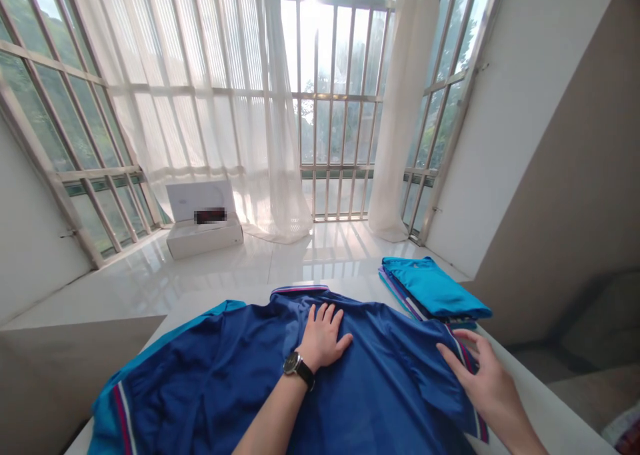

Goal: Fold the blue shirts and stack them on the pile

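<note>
A dark blue polo shirt (370, 381) with striped collar and cuffs lies spread out in front of me. My left hand (323, 338), with a black-strapped watch (297, 367) on the wrist, rests flat on its upper middle, just below the collar (300, 289); the fingers are spread. At the right sleeve, my right hand (483, 367) is by the striped cuff (465, 355), thumb and fingers apart around its edge. Bright blue fabric (165, 348) shows beneath the shirt's left side. The shirt's lower part runs out of view.
A folded stack of blue clothes (435, 287) sits beyond the right sleeve. On the white sill (285, 265) at back left stands an opened white box (205, 240). Behind are sheer curtains (200, 95) and barred windows. The white table's right edge (545, 401) runs beside my right arm.
</note>
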### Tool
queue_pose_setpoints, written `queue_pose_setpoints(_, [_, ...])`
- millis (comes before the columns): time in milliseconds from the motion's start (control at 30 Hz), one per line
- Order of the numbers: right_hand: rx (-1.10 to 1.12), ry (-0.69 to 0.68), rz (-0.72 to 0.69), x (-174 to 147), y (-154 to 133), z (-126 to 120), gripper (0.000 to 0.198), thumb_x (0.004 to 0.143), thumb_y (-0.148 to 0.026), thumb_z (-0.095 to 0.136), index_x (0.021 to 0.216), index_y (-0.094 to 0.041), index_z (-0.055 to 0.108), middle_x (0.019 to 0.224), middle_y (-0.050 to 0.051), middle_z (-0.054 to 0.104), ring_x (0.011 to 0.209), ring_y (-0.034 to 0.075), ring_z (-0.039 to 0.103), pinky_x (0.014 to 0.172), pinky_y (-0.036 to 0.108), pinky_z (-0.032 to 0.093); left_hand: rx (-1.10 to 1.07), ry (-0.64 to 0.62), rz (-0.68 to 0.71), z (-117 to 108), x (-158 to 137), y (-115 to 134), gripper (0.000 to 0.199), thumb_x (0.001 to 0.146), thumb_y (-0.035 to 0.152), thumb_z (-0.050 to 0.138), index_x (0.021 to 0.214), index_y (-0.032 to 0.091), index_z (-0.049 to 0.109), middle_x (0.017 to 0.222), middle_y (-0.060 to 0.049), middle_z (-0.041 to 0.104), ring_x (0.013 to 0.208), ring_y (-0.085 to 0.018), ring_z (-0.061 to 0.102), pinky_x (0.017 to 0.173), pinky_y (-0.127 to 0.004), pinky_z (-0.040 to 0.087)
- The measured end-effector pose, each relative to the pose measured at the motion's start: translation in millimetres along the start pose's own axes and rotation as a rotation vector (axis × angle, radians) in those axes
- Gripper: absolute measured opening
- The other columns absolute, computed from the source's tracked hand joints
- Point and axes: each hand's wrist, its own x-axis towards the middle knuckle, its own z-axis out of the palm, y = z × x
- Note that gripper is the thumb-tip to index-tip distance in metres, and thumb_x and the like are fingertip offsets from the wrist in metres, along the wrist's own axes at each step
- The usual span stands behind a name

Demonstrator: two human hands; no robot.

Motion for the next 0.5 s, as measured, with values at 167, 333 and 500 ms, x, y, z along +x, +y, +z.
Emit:
queue_pose_setpoints(167, [0.042, 0.056, -0.117, -4.9, -80.8, 25.1, 0.062, 0.082, -0.057, 0.052, 0.131, -0.021, 0.046, 0.117, 0.015, 0.067, 0.106, 0.032, 0.066, 0.094, 0.046, 0.051, -0.305, 0.059, -0.041, -7.2, 6.7, 5.3, 0.052, 0.087, 0.046, 0.060, 0.129, 0.015, 0.063, 0.143, -0.018, 0.054, 0.140, -0.036, 0.038, 0.120, -0.059, 0.015])
queue_pose_setpoints(333, [0.385, -0.551, -0.319, -33.2, -118.1, 71.0, 0.065, 0.086, -0.048, 0.055, 0.145, -0.027, 0.036, 0.144, 0.012, 0.053, 0.108, 0.023, 0.066, 0.086, 0.039, 0.058, -0.759, -0.036, -0.198, -17.2, 21.0, 10.0, 0.049, 0.097, 0.052, 0.039, 0.091, 0.014, 0.070, 0.096, -0.012, 0.072, 0.097, -0.027, 0.066, 0.092, -0.040, 0.051])
queue_pose_setpoints(500, [0.124, -0.424, -0.247, 0.2, -83.0, 77.2, 0.040, 0.092, -0.035, 0.035, 0.122, -0.020, 0.057, 0.117, 0.011, 0.068, 0.086, 0.020, 0.069, 0.086, 0.039, 0.056, -0.912, -0.152, -0.270, -25.3, 24.5, 3.0, 0.074, 0.100, 0.062, 0.012, 0.106, 0.010, 0.065, 0.083, -0.010, 0.072, 0.069, -0.020, 0.069, 0.061, -0.029, 0.055])
